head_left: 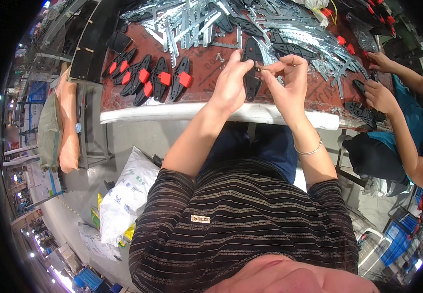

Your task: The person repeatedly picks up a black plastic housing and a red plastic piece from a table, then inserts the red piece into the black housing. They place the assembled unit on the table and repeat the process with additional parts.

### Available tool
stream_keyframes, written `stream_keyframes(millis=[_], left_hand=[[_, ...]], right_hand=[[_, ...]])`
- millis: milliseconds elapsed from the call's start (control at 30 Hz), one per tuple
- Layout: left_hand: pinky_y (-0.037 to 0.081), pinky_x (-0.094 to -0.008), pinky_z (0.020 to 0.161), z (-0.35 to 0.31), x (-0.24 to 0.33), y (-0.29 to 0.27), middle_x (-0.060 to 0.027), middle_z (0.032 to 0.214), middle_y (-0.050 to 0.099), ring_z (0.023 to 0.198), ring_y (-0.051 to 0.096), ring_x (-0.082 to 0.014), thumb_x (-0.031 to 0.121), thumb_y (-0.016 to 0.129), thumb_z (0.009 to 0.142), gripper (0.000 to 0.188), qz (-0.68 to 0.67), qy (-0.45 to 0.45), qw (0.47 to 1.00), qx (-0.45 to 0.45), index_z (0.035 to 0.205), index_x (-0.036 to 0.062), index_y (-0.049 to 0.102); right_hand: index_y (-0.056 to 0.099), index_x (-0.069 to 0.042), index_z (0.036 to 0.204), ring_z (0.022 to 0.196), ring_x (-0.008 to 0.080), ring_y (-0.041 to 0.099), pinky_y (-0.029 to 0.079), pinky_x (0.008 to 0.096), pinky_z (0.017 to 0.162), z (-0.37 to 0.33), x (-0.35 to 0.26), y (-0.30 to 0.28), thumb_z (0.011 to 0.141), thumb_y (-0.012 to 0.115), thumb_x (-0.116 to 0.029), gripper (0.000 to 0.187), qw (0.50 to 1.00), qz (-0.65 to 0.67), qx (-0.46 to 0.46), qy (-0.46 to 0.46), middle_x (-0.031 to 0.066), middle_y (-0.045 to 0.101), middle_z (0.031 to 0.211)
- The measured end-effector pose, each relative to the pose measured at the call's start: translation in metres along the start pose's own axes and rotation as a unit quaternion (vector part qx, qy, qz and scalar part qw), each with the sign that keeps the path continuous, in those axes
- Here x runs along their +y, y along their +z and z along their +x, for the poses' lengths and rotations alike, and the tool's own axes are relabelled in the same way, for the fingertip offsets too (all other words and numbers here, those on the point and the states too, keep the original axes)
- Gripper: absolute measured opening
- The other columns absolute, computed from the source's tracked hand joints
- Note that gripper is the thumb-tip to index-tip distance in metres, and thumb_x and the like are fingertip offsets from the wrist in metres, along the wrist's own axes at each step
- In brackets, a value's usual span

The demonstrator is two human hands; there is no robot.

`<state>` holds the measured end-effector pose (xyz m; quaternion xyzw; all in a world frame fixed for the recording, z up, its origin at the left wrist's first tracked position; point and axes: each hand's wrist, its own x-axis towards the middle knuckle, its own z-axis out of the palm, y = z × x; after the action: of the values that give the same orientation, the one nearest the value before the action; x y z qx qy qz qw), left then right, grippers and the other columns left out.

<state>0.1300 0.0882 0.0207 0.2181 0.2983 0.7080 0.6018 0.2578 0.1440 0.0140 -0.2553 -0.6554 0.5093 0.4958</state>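
1. Black, flat, elongated plastic plate (252, 73) with pointed ends stood nearly upright over the near part of the reddish-brown worktable (206, 78), and served as the landmark for everything else.
2. Left hand (231, 83) lay just left of that plate, forearm rising from the lower edge, wrist straight; its fingers (243, 66) were pressed together around the plate's left edge, the thumb against its face.
3. Right hand (289, 80) lay just right of the plate, wrist bent inward, a thin silver bangle (308, 150) on the forearm; its thumb and forefinger pinched a small dark part (260, 70) touching the plate's upper half, too small to identify.
4. Left of the plate, a row of similar black plates carrying red square clips (165, 78) lay flat on the table.
5. Beyond the plate, a heap of silvery perforated metal strips (197, 22) covered the far table.
6. Right of the plate, well apart, another person's two hands (380, 95) rested on black parts at the table's edge.
7. Below the plate, beside the person's left knee, a white sack (126, 195) sat on the floor.
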Motion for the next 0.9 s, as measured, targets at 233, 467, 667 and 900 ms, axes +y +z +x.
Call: stream_keyframes(millis=[233,467,667,900], left_hand=[[0.045,-0.028,0.083,-0.006,-0.01,0.009,-0.006,0.105,0.053,0.094,0.054,-0.0119,0.006,0.042,0.094,0.031,0.034,0.039,0.999,0.001,0.124,0.0046,0.037],[0.046,-0.0307,0.087,-0.01,0.0,0.023,-0.0048,0.105,0.053,0.097,0.054,-0.0153,0.01,0.04,0.096,0.028,-0.026,0.028,0.999,-0.001,0.123,0.0066,0.038],[0.054,-0.0384,0.075,-0.006,-0.012,-0.001,-0.0062,0.097,0.055,0.089,0.059,-0.0188,0.017,0.041,0.098,0.02,-0.058,-0.033,0.996,0.053,0.117,0.0126,0.043],[0.056,-0.034,0.067,-0.012,-0.012,-0.021,-0.0051,0.095,0.058,0.087,0.062,-0.0161,0.02,0.042,0.098,0.018,-0.05,-0.058,0.995,0.058,0.115,0.0147,0.042]], right_hand=[[0.037,-0.001,0.105,0.075,0.0102,0.058,0.047,0.0229,0.069,-0.007,-0.002,0.004,0.077,0.066,0.006,0.04,1.0,0.009,0.018,0.003,0.0089,0.062,0.086],[0.04,-0.004,0.101,0.07,0.0127,0.053,0.047,0.0301,0.075,0.007,-0.049,-0.006,0.08,0.064,0.005,0.034,0.991,0.008,0.094,-0.098,0.0013,0.054,0.074],[0.053,-0.01,0.084,0.068,0.0157,0.059,0.051,0.0299,0.069,-0.011,-0.181,-0.056,0.084,0.06,-0.005,0.009,0.745,0.583,-0.29,-0.143,0.0055,0.059,0.075],[0.059,-0.006,0.086,0.075,0.017,0.062,0.052,0.0302,0.072,-0.034,-0.195,-0.097,0.082,0.056,0.003,0.01,0.68,0.611,-0.393,-0.099,0.0093,0.064,0.085]])
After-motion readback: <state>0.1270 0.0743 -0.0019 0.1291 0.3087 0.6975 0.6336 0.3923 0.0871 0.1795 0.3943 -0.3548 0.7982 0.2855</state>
